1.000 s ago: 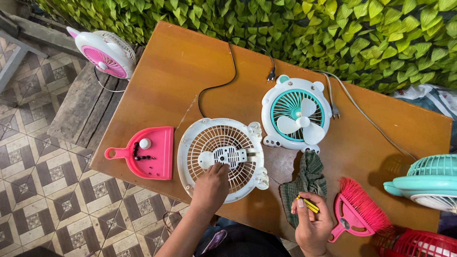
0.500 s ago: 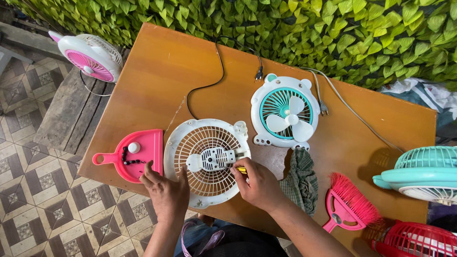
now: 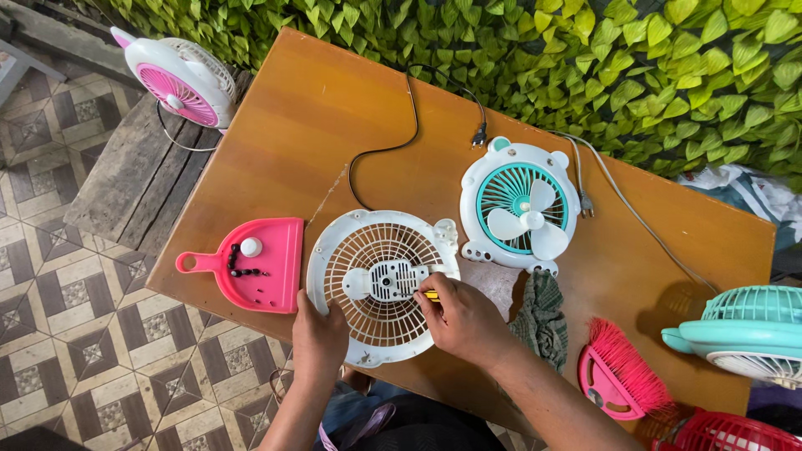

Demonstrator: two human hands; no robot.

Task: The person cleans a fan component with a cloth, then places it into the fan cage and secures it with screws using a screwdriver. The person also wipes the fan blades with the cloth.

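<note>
1. A round white plastic fan grille (image 3: 380, 284), with radial slots and a small ribbed motor housing at its middle, is laid flat near the front edge of the brown wooden table (image 3: 284, 125).
2. The lower left rim of the grille is gripped by the left hand (image 3: 320, 334), the fingers being curled over the edge and the thumb laid on the slats.
3. A small yellow-handled tool (image 3: 430, 296) is pinched by the right hand (image 3: 464, 319) between thumb and fingertips; its tip is held against the right side of the motor housing. Most of the tool is hidden by the fingers.
4. A pink plastic dustpan (image 3: 259, 263) is placed just left of the grille; a white round knob (image 3: 251, 247) and several small dark screws (image 3: 244, 271) are held in it.
5. A white table fan with a teal grille and white blades (image 3: 520, 205) is laid face up beyond the grille, nearly touching it, with its cord trailing to the right.
6. A black power cord with a plug (image 3: 409, 108) is run across the table from the grille towards the leafy green hedge (image 3: 585, 50).
7. A dark checked cloth (image 3: 543, 317) is seen just right of the right hand, and a pink hand brush (image 3: 618, 380) beside it.
8. A pink-and-white fan (image 3: 180, 79) is stood on a wooden bench off the left corner; a teal fan (image 3: 743, 330) is seen at the right edge.
</note>
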